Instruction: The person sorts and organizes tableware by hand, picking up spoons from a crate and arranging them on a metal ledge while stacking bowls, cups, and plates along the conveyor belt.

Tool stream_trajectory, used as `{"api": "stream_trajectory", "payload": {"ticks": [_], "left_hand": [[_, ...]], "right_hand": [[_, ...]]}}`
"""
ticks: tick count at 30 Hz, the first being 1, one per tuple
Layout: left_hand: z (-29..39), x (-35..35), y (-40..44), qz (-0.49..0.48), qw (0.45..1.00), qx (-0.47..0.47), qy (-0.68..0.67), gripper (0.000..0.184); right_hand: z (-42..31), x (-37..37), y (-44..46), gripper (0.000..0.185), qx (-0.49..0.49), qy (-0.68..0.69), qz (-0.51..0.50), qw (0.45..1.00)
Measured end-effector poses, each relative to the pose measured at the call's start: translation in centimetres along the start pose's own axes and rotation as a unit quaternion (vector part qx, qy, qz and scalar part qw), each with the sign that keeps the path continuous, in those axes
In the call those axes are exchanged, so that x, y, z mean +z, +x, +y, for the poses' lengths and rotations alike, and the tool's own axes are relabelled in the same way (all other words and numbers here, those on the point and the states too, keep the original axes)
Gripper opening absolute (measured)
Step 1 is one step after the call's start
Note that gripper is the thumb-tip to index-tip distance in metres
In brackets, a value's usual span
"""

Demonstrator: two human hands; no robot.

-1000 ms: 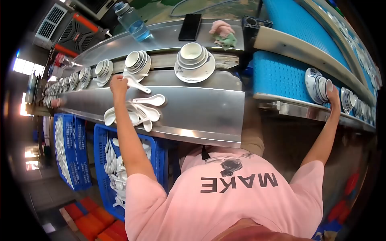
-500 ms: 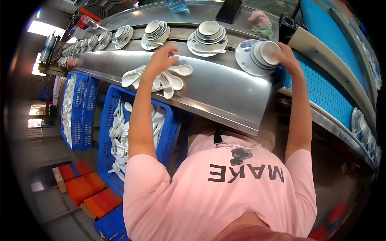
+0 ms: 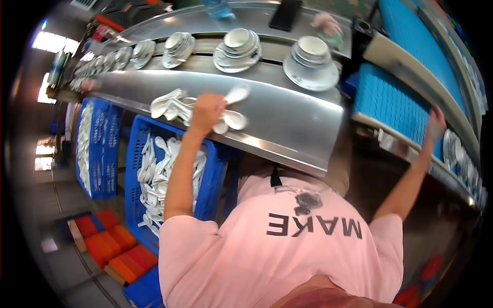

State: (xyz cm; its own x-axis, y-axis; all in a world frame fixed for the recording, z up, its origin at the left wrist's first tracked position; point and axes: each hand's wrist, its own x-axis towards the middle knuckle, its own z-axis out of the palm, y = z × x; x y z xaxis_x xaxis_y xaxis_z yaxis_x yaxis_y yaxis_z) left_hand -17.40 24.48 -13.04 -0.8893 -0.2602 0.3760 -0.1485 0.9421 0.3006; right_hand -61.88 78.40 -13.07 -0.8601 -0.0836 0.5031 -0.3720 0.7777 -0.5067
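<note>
My left hand (image 3: 207, 114) is closed among a pile of white soup spoons (image 3: 167, 106) on the metal counter. Its fingertips pinch the handle end of one soup spoon (image 3: 238, 94). Far to the right, my right hand (image 3: 436, 124) reaches over the blue conveyor belt (image 3: 393, 97), fingers stretched out and nothing seen in them. Close beside it stand stacked dishes (image 3: 452, 146). The nearest place setting (image 3: 310, 64) has small bowls on a plate, away from both hands. Another setting (image 3: 237, 50) stands to its left with a spoon on its plate.
More settings (image 3: 178, 50) run in a row toward the far left. Below the metal counter (image 3: 287, 120) sits a blue crate (image 3: 134, 174) of spoons, with another blue crate (image 3: 105, 154) farther left. A phone (image 3: 285, 15) and a cloth (image 3: 327, 28) lie behind the row.
My right hand has let go of the nearest bowl stack and swung right over the blue belt. My left hand has come down onto the spoons. The settings have shifted left in view.
</note>
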Motion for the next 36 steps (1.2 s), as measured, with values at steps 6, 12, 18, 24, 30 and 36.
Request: {"api": "stream_trajectory", "payload": {"ticks": [6, 12, 18, 24, 30, 36], "left_hand": [[2.0, 4.4, 0.2, 0.084, 0.993, 0.023, -0.085, 0.013], [4.7, 2.4, 0.7, -0.009, 0.998, -0.011, -0.061, 0.022], [4.9, 2.1, 0.9, -0.013, 0.996, -0.043, -0.071, 0.022], [2.6, 1.6, 1.8, -0.13, 0.968, -0.114, -0.183, 0.018], [2.5, -0.8, 5.5, -0.145, 0.87, -0.303, -0.36, 0.015], [0.7, 2.4, 9.1, -0.047, 0.789, -0.344, -0.506, 0.021]], "right_hand": [[25.1, -4.9, 6.2, 0.03, 0.012, -0.338, -0.026, 0.941], [17.6, -2.0, 2.3, 0.034, 0.113, -0.242, -0.113, 0.957], [17.4, -2.3, 1.2, 0.039, 0.14, -0.16, -0.155, 0.965], [24.9, -6.1, 4.5, 0.044, 0.227, 0.068, -0.196, 0.952], [22.6, -8.3, 3.7, 0.05, 0.274, 0.239, -0.231, 0.902], [2.8, -2.1, -1.7, 0.042, 0.246, 0.327, -0.255, 0.876]]}}
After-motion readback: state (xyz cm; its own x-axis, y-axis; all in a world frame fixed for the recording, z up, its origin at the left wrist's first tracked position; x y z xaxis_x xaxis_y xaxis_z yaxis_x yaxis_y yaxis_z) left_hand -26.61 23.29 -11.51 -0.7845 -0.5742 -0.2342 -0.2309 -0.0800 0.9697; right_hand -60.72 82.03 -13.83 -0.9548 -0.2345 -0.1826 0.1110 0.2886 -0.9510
